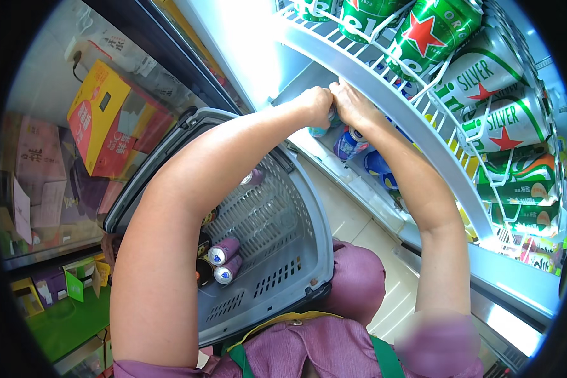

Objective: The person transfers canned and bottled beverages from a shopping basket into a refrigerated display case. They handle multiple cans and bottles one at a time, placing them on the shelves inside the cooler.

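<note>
Both hands reach into the lower part of a lit drinks cooler, below a white wire shelf [401, 106]. My left hand [317, 105] has its fingers curled beside a can [331, 113], partly hidden; whether it grips it cannot be told. My right hand [352, 105] touches the left one, its fingertips mostly hidden. Just below the hands stands a blue and purple can [350, 143], with dark blue cans [377, 163] farther along. A grey plastic shopping basket [319, 203] stands under my left arm, holding purple cans [224, 251] and several dark ones.
Green beer cans [434, 35] and silver cans [505, 123] fill the wire shelf above my right arm. At the left are a glass door with a dark frame [170, 42], a yellow and red carton [97, 118] and a green shelf [71, 326]. My knee [356, 279] is beside the basket.
</note>
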A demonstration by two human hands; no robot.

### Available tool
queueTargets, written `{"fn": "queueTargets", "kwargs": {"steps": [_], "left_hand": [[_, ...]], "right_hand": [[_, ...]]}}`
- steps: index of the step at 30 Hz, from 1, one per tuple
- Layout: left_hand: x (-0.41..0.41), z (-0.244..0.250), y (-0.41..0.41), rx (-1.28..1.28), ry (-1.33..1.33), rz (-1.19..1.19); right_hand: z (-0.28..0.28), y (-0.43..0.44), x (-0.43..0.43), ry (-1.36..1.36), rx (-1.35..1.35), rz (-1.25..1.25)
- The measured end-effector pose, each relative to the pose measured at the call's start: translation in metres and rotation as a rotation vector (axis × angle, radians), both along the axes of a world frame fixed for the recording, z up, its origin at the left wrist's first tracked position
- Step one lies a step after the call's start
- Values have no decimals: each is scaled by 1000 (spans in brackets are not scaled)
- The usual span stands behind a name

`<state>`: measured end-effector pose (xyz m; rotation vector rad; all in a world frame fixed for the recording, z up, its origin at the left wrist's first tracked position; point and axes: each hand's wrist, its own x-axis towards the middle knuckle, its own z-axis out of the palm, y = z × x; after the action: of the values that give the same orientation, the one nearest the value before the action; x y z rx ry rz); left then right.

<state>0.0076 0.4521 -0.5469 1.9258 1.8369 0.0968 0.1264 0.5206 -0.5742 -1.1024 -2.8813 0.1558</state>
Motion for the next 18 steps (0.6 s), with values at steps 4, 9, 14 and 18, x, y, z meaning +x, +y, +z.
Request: {"fn": "queueTargets", "kwargs": {"steps": [4, 9, 14, 18], "left_hand": [[4, -11, 3, -12, -32, 39], [-7, -11, 6, -90, 27, 84], [-20, 2, -3, -244, -67, 53], [-20, 53, -40, 4, -29, 75]], "right_hand": [[-15, 10, -2, 79, -58, -96], [-18, 5, 0, 59, 76, 10], [7, -13, 4, 5, 159, 64], [70, -50, 2, -107, 174, 85]]}}
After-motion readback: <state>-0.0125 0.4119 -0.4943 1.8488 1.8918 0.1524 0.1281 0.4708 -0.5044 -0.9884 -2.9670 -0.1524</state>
